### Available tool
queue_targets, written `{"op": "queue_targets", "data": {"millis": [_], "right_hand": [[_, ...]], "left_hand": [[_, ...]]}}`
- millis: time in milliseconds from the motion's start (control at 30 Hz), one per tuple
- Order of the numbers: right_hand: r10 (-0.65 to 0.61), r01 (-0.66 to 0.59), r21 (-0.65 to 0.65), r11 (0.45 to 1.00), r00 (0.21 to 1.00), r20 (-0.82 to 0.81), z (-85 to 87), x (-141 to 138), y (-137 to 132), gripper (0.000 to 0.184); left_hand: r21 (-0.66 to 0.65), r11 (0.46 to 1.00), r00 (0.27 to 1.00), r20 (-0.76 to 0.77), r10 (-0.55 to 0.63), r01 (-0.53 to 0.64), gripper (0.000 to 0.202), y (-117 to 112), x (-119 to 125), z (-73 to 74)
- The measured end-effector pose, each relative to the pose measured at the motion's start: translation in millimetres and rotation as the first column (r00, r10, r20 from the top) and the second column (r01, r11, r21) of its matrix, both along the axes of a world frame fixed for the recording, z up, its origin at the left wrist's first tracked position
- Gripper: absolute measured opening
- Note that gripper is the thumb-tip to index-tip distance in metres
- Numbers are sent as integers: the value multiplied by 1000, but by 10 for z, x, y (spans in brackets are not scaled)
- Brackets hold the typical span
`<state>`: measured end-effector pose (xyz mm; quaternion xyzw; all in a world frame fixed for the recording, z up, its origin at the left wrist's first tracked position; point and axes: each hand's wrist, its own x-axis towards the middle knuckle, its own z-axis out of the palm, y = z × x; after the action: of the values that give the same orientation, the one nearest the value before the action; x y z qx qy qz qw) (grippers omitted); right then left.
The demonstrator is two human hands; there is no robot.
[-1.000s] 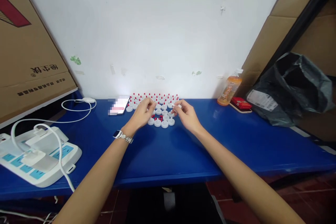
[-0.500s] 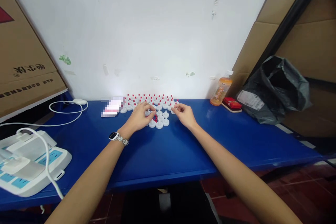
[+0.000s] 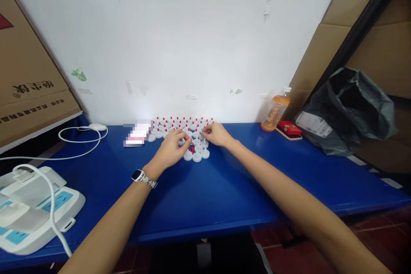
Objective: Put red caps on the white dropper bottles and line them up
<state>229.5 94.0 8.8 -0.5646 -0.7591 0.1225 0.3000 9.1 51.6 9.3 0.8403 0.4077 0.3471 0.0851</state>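
Many white round bottle caps with nozzles stand grouped on the blue table; those at the back wear red tips. A plain white cap stands at the group's front. Small red tips lie loose among the front caps, beside my left hand. That hand is curled over the group's left side, thumb and forefinger pinched together. My right hand bends in from the right, its fingertips pinched just above the white caps. Whatever is between the fingers of either hand is too small to make out.
A blurred phone-like slab lies left of the caps. A power strip with white cables occupies the left front. At right are an orange drink bottle, a red box and a grey plastic bag. A white wall rises behind.
My right hand has moved left, from the group's right edge to over the caps near its middle. My left hand stays about where it was. The view has shifted slightly.
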Motion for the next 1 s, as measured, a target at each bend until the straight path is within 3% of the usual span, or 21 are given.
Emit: {"op": "queue_targets", "data": {"millis": [167,433,567,667,733,833,900,1000], "right_hand": [[-37,30,71,997,994,100,147,-89,39,21],[-86,75,59,995,971,222,169,-404,125,12],[-40,20,193,981,994,97,252,-349,42,16],[65,-37,179,983,986,-154,292,-273,-82,16],[120,-87,108,990,927,-356,280,-241,-189,18],[156,-220,-21,975,754,-639,230,-223,-363,23],[145,-338,-101,936,628,-764,206,-228,-472,26],[131,-467,-145,872,509,-850,210,-272,-608,31]], "left_hand": [[25,999,996,82,43,-45,31,-16,34,42],[122,991,985,167,30,-51,27,-75,-61,118],[111,993,984,176,24,-44,27,-90,-86,154],[96,995,986,167,10,-27,29,-102,-69,155],[98,995,986,168,0,-16,29,-113,-51,150],[122,992,986,166,-34,13,30,-137,-16,147],[125,992,985,166,-48,27,30,-161,14,145],[94,995,981,183,-59,42,27,-209,72,136]]}}
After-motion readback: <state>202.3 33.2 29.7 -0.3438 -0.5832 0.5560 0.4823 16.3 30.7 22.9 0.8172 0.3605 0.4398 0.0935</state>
